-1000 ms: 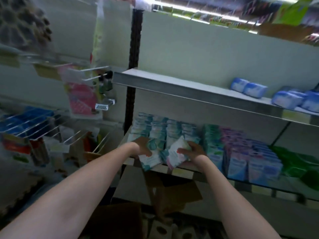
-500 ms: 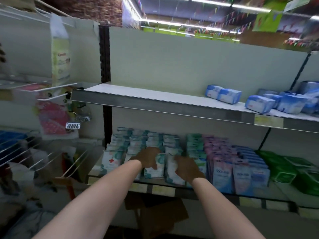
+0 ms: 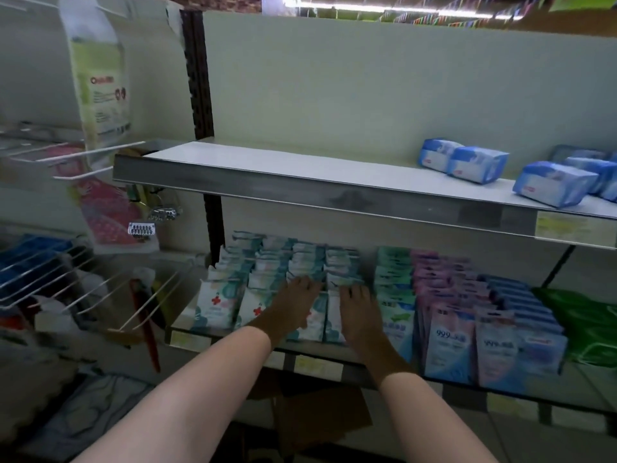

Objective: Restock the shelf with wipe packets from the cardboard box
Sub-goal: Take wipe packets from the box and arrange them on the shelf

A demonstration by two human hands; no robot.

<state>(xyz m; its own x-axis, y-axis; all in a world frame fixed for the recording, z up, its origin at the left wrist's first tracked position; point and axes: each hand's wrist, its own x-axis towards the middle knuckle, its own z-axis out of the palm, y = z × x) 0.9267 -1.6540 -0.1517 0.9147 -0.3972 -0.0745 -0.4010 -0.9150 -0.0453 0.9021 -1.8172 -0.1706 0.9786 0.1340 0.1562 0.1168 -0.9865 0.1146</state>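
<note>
Rows of white and teal wipe packets (image 3: 217,304) with a red cross stand upright on the lower shelf (image 3: 314,364). My left hand (image 3: 290,307) lies flat over the front packets of one row, fingers straight and reaching back over their tops. Beside it, my right hand (image 3: 359,317) rests the same way on the neighbouring row. Neither hand grips a packet. A brown cardboard box (image 3: 320,426) sits on the floor under the shelf, partly hidden by my forearms.
Green, pink and blue packets (image 3: 450,349) fill the shelf to the right. The upper shelf (image 3: 300,192) carries blue packs (image 3: 477,163) at its right end. Wire hooks with hanging goods (image 3: 100,208) jut out on the left.
A second ago each hand held a packet in front of the shelf. Both packets now stand in the rows, and my hands have flattened onto their tops. The view has tilted up.
</note>
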